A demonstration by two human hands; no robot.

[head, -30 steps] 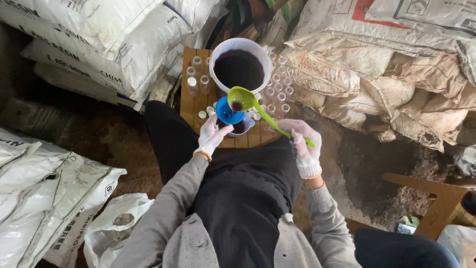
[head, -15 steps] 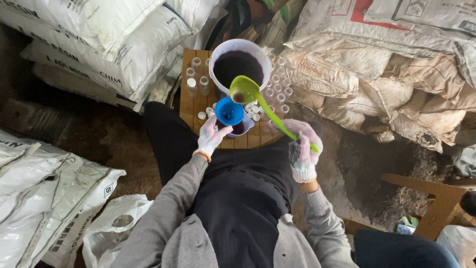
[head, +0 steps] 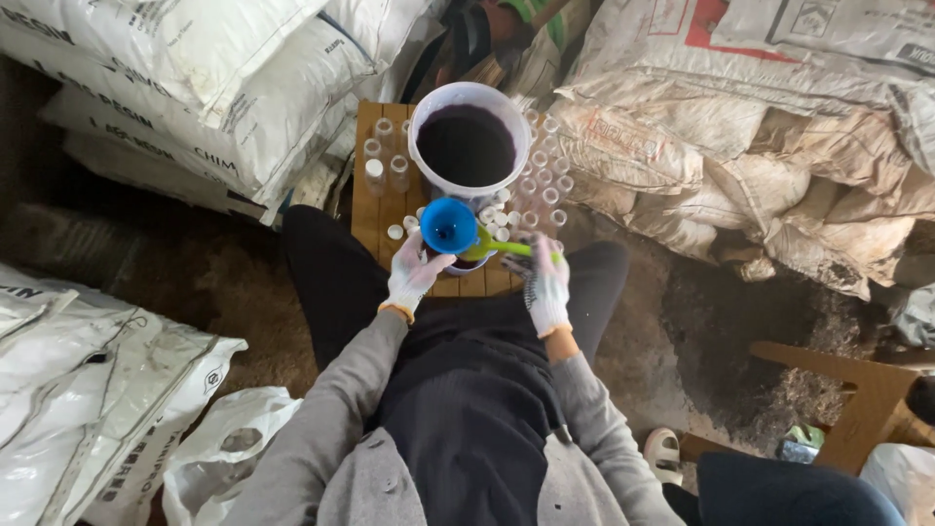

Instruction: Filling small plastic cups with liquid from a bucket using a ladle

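Two gloved hands are seen over a small wooden table [head: 375, 209]: the left hand [head: 413, 273] is closed beneath a blue funnel [head: 449, 227], the right hand [head: 547, 287] is wrapped around a green ladle [head: 497, 247] lying just beside it. Beyond them a white bucket [head: 467, 146] of dark liquid is ringed by small clear bottles [head: 541, 185].

Knitted cloth gloves on both hands [head: 414, 273] [head: 547, 292]. Smooth, glossy plastic funnel [head: 449, 226], blue; same finish on green ladle [head: 497, 246] and white bucket [head: 466, 146]. Planked matt wood worktop [head: 375, 209]. Clear, shiny small bottles [head: 375, 173]. Coarse woven sacks [head: 740, 156], dusty and creased.
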